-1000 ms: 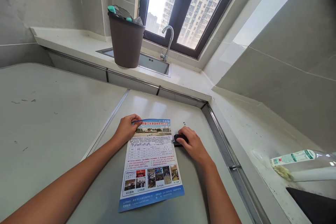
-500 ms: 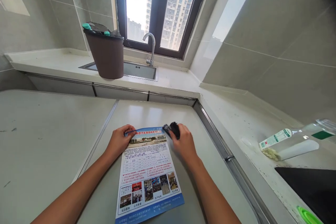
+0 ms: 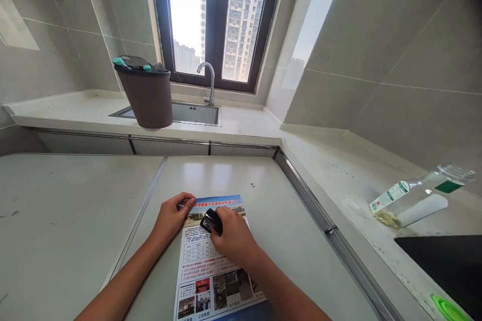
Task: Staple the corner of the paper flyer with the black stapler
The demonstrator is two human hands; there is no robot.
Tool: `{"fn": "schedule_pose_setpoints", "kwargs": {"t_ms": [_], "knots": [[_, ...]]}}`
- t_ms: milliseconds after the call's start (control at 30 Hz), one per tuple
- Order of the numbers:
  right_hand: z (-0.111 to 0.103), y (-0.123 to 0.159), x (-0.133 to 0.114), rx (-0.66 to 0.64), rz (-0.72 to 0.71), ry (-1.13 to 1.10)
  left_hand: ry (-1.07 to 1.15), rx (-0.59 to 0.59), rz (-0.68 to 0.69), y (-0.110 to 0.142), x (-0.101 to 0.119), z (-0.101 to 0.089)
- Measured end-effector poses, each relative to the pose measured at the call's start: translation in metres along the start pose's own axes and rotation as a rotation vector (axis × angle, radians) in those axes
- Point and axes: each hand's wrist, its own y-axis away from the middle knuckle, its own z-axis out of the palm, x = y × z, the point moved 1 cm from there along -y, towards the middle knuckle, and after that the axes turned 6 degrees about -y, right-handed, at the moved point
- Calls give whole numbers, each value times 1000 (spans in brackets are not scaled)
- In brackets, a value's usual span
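A printed leaflet (image 3: 199, 261) with blue bands, red text and small photos lies on the white table. My left hand (image 3: 175, 215) pinches its upper left edge between thumb and fingers. My right hand (image 3: 235, 238) is closed around a small black stapler (image 3: 212, 221), held over the upper middle of the leaflet. The stapler's underside is hidden, so I cannot tell whether it touches the paper. My right hand and forearm cover the leaflet's right side. A few tiny dark bits (image 3: 252, 185) lie on the table beyond the leaflet's top right corner.
The white table (image 3: 94, 200) meets a counter with a sink (image 3: 196, 113) and tap (image 3: 211, 83). A brown bin (image 3: 148, 100) stands at the sink's edge. On the right counter are a clear bottle (image 3: 422, 193), a black panel (image 3: 448, 261) and a green round item (image 3: 448, 306).
My right hand has moved the stapler left and nearer, from the leaflet's top right corner to over its upper middle. My left hand keeps hold of the upper left edge. The view has tilted up slightly.
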Motion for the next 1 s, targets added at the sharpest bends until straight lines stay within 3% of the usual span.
{"fn": "schedule_pose_setpoints", "kwargs": {"t_ms": [200,367,500,700,1000], "knots": [[-54,6,44,-203,149,-35,56,72,-31,-1,1,-2],[-86,6,85,-234,262,-38,38,90,-40,0,0,-6],[-90,4,92,-230,259,-90,33,76,-57,0,0,-6],[-91,4,91,-323,214,-116,24,79,-64,0,-2,-6],[-100,1,100,-293,172,-195,55,77,-85,-1,-5,-6]]}}
